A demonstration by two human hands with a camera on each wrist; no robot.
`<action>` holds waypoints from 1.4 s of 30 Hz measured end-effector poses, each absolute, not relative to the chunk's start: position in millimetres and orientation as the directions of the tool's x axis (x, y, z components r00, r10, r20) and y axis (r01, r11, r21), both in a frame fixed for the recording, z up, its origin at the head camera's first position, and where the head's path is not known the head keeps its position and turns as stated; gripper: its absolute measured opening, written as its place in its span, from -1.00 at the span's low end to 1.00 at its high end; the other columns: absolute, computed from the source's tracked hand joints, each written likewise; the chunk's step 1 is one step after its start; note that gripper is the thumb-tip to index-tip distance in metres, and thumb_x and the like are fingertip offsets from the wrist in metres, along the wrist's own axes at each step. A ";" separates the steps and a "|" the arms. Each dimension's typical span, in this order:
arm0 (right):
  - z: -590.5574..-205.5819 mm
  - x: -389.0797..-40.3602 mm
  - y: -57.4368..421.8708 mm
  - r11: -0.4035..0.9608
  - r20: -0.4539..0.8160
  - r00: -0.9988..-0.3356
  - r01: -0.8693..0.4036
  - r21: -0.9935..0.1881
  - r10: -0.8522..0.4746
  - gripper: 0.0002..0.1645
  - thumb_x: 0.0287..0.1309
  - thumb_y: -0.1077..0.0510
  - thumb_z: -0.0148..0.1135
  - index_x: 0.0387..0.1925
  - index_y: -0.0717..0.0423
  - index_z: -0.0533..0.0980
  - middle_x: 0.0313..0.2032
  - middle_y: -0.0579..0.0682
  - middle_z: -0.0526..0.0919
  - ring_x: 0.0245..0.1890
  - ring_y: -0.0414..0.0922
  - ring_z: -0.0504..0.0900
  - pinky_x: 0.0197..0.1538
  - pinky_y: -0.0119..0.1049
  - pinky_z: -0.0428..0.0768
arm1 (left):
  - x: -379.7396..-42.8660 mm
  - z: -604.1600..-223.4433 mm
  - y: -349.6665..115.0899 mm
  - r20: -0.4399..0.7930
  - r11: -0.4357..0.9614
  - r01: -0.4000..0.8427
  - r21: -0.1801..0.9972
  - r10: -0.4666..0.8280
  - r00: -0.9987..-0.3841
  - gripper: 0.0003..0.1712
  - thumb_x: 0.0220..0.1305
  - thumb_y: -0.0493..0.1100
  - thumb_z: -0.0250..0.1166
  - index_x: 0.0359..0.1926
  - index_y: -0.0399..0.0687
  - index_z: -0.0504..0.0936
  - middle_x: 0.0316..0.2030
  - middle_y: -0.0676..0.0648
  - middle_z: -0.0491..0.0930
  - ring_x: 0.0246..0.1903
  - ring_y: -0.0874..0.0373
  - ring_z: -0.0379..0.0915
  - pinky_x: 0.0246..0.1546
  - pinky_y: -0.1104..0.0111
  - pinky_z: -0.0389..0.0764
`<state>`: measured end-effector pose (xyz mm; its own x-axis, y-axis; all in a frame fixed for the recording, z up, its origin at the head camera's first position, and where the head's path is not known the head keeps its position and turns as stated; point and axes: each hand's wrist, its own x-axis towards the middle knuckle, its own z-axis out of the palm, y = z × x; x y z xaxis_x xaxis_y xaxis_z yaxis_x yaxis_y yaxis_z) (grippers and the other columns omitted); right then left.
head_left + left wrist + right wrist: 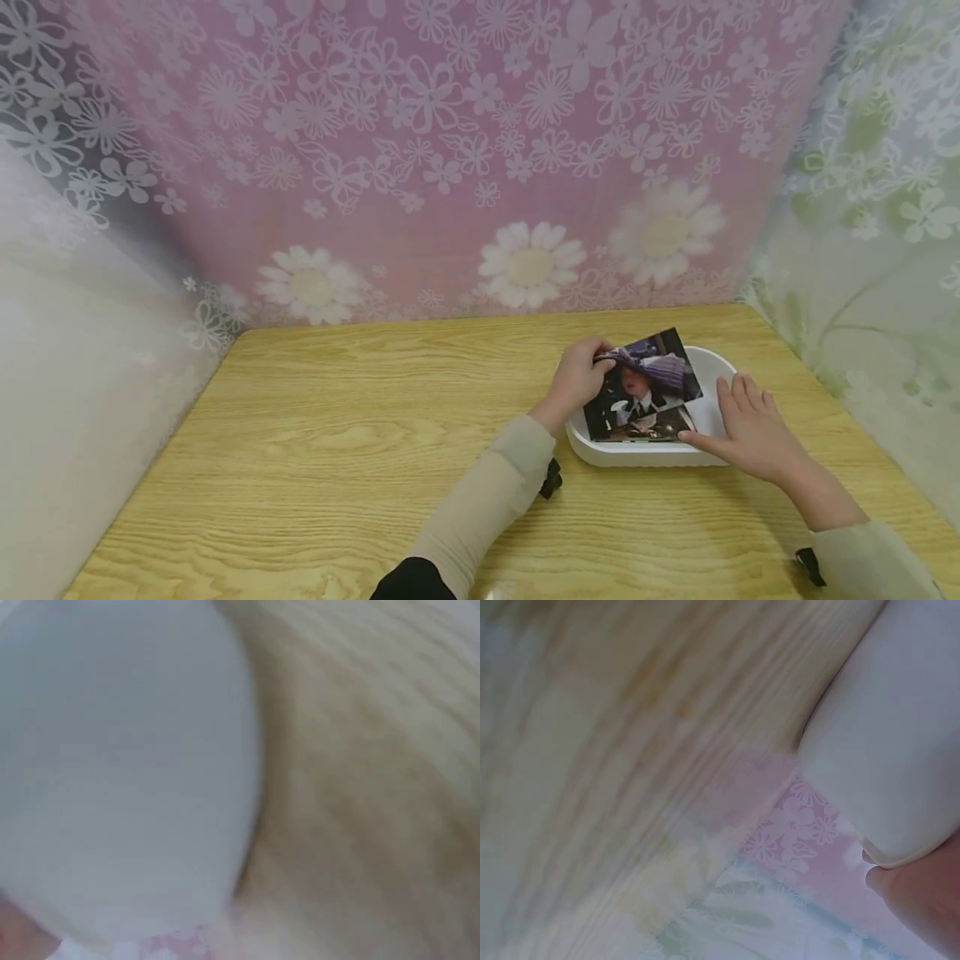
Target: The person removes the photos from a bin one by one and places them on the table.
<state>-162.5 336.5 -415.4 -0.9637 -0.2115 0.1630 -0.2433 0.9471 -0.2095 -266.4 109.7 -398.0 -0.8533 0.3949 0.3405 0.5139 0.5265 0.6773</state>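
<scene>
A white oval tray (720,367) stands on the right part of the table with dark glossy picture cards in and over it. My left hand (577,379) pinches the left edge of the upper picture card (645,392), which is tilted above the tray and shows purple pleats. Below it, another dark picture (652,425) shows along the front. My right hand (761,433) rests on the tray's right side, fingers straight and thumb reaching to the card's lower corner. Both wrist views show the tray's outer wall (135,765), (900,727); a right-hand finger (922,892) touches its rim.
The tray sits on a wood-grain table (337,442). A pink floral curtain (420,167) hangs behind, and pale floral cloth (885,250) borders the right side. Black wrist-camera pieces (551,479) show under the left sleeve.
</scene>
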 end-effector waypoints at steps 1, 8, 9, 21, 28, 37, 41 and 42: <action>-415.8 -162.6 336.5 0.947 0.164 -0.963 -0.245 -0.209 -0.213 0.24 -0.02 -0.30 0.11 0.17 0.67 -0.17 0.13 0.65 -0.18 0.19 0.38 -0.36 0.13 0.17 -0.46 | -266.5 -395.4 106.9 0.357 0.490 0.498 0.715 0.356 -0.864 -0.84 0.18 -0.26 0.17 -0.20 -0.15 0.57 -0.30 -0.01 0.56 -0.30 0.26 0.45 -0.31 0.57 0.40; -414.4 -160.1 335.9 0.947 0.183 -0.961 -0.245 -0.209 -0.208 0.23 -0.04 -0.29 0.14 0.16 0.68 -0.12 0.12 0.65 -0.15 0.19 0.40 -0.31 0.14 0.17 -0.43 | -267.6 -380.6 76.1 0.345 0.272 0.375 0.886 0.150 -0.926 -0.84 0.16 -0.39 0.13 -0.20 -0.31 0.53 -0.34 -0.12 0.54 -0.33 0.16 0.45 -0.30 0.52 0.43; -413.9 -159.6 335.7 0.947 0.177 -0.962 -0.243 -0.212 -0.207 0.23 -0.04 -0.29 0.13 0.16 0.67 -0.12 0.13 0.65 -0.16 0.19 0.40 -0.31 0.14 0.18 -0.42 | -267.5 -379.9 70.1 0.326 0.246 0.349 0.904 0.132 -0.936 -0.84 0.16 -0.41 0.13 -0.20 -0.32 0.52 -0.35 -0.12 0.53 -0.34 0.15 0.45 -0.31 0.51 0.43; -416.2 -163.1 333.1 0.945 0.157 -0.965 -0.243 -0.220 -0.212 0.22 0.00 -0.29 0.10 0.18 0.66 -0.18 0.14 0.64 -0.19 0.20 0.37 -0.38 0.14 0.13 -0.49 | -270.0 -385.9 -19.3 0.059 0.135 0.066 0.989 0.055 -0.997 -0.82 0.14 -0.38 0.14 -0.19 -0.35 0.45 -0.32 -0.12 0.42 -0.37 0.13 0.38 -0.38 0.42 0.44; -413.9 -163.0 334.3 0.946 0.156 -0.965 -0.242 -0.216 -0.211 0.22 0.00 -0.29 0.09 0.18 0.65 -0.18 0.14 0.63 -0.19 0.20 0.36 -0.39 0.14 0.13 -0.49 | -268.5 -392.0 -40.3 -0.021 0.280 -0.001 0.960 0.067 -0.998 -0.87 0.10 -0.38 0.19 -0.29 -0.33 0.46 -0.44 -0.07 0.38 -0.48 0.18 0.28 -0.54 0.46 0.36; -412.3 -163.1 333.5 0.945 0.135 -0.969 -0.234 -0.227 -0.208 0.23 0.01 -0.30 0.08 0.19 0.64 -0.21 0.15 0.62 -0.20 0.21 0.34 -0.41 0.15 0.13 -0.48 | -307.3 -454.6 -53.5 0.032 0.493 0.106 0.864 0.157 -0.987 -0.83 -0.01 -0.28 0.32 -0.45 -0.19 0.46 -0.52 -0.06 0.42 -0.52 0.14 0.35 -0.53 0.35 0.43; -413.6 -163.1 333.9 0.945 0.150 -0.965 -0.244 -0.219 -0.215 0.22 0.01 -0.29 0.09 0.19 0.64 -0.20 0.14 0.63 -0.18 0.21 0.35 -0.39 0.15 0.16 -0.44 | -303.6 -447.4 -53.3 -0.020 0.642 0.088 0.762 0.159 -0.987 -0.80 -0.06 -0.30 0.34 -0.57 -0.20 0.44 -0.62 -0.05 0.39 -0.62 0.14 0.31 -0.63 0.34 0.38; -413.7 -163.1 334.0 0.945 0.155 -0.964 -0.247 -0.217 -0.216 0.22 0.01 -0.29 0.09 0.19 0.64 -0.19 0.14 0.63 -0.17 0.20 0.35 -0.39 0.14 0.17 -0.43 | -299.7 -443.0 -53.3 -0.024 0.673 0.094 0.734 0.164 -0.986 -0.77 -0.06 -0.30 0.34 -0.63 -0.19 0.42 -0.66 -0.04 0.37 -0.66 0.15 0.28 -0.67 0.36 0.34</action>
<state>-163.1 334.0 -413.7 -0.9640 -0.2162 0.1546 -0.2466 0.9446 -0.2165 -299.7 -53.3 -443.0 -0.9862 0.1637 -0.0243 0.0936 0.6728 0.7339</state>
